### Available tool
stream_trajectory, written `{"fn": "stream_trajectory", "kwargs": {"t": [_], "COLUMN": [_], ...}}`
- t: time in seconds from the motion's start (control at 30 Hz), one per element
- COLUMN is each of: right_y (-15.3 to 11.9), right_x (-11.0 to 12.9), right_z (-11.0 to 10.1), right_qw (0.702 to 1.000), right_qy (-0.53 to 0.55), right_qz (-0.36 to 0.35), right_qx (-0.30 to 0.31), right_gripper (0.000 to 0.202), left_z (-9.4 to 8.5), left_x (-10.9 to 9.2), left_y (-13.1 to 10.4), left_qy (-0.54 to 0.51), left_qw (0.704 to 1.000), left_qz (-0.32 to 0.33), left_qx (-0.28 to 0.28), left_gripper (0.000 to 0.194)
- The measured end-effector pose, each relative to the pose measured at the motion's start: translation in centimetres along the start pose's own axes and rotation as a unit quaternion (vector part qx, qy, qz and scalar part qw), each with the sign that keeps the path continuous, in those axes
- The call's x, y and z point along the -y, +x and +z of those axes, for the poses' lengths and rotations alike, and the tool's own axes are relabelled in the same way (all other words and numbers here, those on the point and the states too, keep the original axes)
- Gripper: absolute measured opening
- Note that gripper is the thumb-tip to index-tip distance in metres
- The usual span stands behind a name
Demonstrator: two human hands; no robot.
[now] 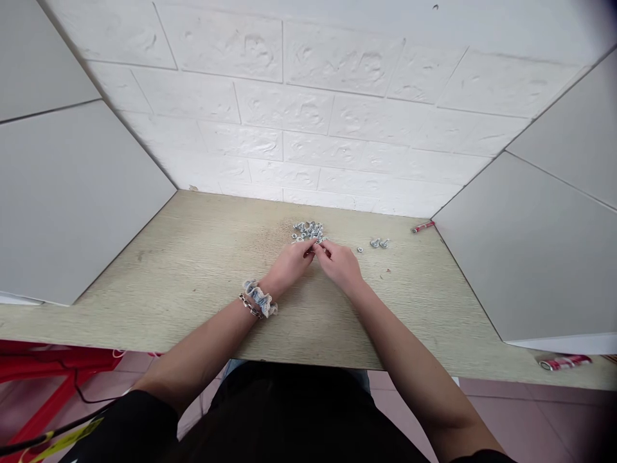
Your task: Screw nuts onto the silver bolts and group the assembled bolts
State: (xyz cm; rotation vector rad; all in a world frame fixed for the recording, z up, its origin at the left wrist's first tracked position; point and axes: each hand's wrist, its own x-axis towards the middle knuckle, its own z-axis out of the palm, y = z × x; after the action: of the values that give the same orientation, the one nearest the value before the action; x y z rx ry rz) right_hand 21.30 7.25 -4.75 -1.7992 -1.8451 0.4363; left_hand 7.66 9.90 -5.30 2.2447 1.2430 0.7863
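Note:
Both hands meet fingertip to fingertip at the near edge of a pile of silvery metal hardware [310, 229] on the wooden table. My left hand [292, 258] has its fingers pinched together, with a scrunchie and a chain bracelet on the wrist. My right hand [339, 260] is also pinched, its thumb and finger touching the left fingertips. Whatever lies between the fingers is too small and hidden to name. To the right of my right hand lie a small nut-like piece [360, 249] and two bolt-like pieces with washers [379, 243].
A white brick-patterned wall [308, 109] rises behind the table [193, 270]. Grey panels stand at left [81, 193] and right [535, 251]. One red cylinder [423, 227] lies by the right panel, another [565, 363] near the front right edge. Red frame [53, 386] at lower left.

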Motion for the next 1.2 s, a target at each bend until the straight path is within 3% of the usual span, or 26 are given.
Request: {"fn": "stream_trajectory", "kwargs": {"t": [0.2,0.83,1.2], "right_y": [-0.11,0.04,0.39], "right_x": [0.13,-0.19,-0.21], "right_z": [-0.04,0.34,0.73], "right_qw": [1.0,0.997,0.977], "right_qy": [0.014,0.054,0.21], "right_qz": [-0.027,-0.06,-0.024], "right_qx": [-0.002,-0.013,-0.014], "right_gripper": [0.021,0.019,0.02], "left_z": [-0.05,0.11,-0.06], "left_x": [0.09,0.17,0.25], "left_y": [-0.03,-0.19,-0.11], "left_qy": [0.005,0.008,0.01], "left_qw": [1.0,0.999,0.997], "left_qz": [0.031,0.041,0.069], "left_qx": [0.0,-0.014,-0.025], "left_gripper": [0.028,0.028,0.03]}}
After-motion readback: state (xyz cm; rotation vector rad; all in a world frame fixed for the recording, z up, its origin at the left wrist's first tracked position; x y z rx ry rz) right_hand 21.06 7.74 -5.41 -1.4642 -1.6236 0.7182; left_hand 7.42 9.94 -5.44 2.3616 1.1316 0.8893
